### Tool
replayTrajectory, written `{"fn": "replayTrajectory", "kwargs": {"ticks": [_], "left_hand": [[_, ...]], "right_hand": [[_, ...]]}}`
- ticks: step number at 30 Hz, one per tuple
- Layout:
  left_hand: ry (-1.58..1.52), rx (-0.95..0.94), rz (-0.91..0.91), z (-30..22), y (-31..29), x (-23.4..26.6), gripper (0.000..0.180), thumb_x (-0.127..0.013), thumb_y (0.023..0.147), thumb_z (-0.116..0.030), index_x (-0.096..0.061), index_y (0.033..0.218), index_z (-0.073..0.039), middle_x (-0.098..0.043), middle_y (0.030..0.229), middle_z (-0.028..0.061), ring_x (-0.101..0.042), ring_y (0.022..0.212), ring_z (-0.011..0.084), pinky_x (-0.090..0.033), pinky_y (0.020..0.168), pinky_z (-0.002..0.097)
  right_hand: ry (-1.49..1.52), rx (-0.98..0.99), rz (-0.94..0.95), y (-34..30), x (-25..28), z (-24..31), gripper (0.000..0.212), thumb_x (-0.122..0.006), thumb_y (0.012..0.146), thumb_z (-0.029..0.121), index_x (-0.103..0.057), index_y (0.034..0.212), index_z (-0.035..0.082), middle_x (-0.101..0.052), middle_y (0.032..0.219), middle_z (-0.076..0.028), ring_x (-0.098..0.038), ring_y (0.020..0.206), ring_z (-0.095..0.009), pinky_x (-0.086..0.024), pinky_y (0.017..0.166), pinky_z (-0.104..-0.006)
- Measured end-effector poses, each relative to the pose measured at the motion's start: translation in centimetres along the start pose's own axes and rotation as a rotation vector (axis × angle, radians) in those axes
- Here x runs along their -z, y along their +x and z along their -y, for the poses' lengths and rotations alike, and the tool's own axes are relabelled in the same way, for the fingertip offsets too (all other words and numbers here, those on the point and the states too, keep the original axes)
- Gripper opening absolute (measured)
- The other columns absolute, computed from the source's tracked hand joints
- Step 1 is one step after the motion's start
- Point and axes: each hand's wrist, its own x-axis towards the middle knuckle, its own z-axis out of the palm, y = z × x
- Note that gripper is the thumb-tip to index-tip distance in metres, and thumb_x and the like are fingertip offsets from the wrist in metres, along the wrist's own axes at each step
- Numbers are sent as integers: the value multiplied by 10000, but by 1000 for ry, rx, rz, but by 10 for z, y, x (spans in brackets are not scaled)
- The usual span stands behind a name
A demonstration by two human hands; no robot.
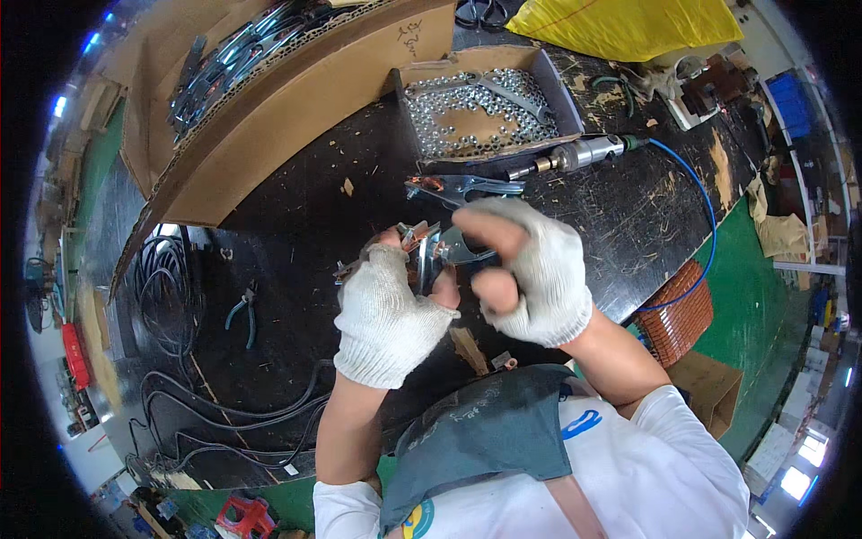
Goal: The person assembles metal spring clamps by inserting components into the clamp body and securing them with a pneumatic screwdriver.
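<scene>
Near the middle of the bench, my left hand (388,310) in a white fingerless glove is closed around a metal ground clamp (424,253) with copper-coloured parts. Much of this clamp is hidden by the fingers. My right hand (534,274), gloved the same way, hovers just right of it with index finger and thumb apart; its fingertips are slightly blurred, and nothing shows between them. Beyond both hands another ground clamp (467,187) lies on the bench. Behind that lies an air-driven nut driver (575,155) with a blue hose (699,171).
A shallow box (561,94) holds many nuts and wrenches. At the far left, a large cardboard box (296,117) contains several clamps. Pliers (242,314) and black cable coils (166,292) lie to the left. A yellow bag (628,27) sits at the back.
</scene>
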Motion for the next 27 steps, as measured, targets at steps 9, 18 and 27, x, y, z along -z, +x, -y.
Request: {"fn": "replayTrajectory", "kwargs": {"ticks": [9,18,27], "left_hand": [[-76,164,74,-5,6,9,512,-807,751,-200,-642,1187,12,-713,920,158,-731,782,292,-581,703,380],[252,91,94,62,104,27,426,-724,872,-295,-616,1203,-50,-689,1077,197,-664,1042,394,-526,915,471],[588,235,358,112,145,-4,512,-680,831,-448,-703,1066,7,-653,1160,287,-664,1068,415,-524,953,477]], "right_hand": [[-24,80,170,-13,4,-10,579,-618,894,609,-692,947,37,-695,887,-155,-684,786,-373,-554,675,-441],[-143,-203,391,10,13,-44,465,-638,935,471,-681,704,69,-630,668,-179,-658,675,-394,-528,621,-459],[-156,-271,120,50,41,-54,212,-729,878,209,-738,864,-2,-685,752,-178,-682,690,-315,-536,674,-385]]}}
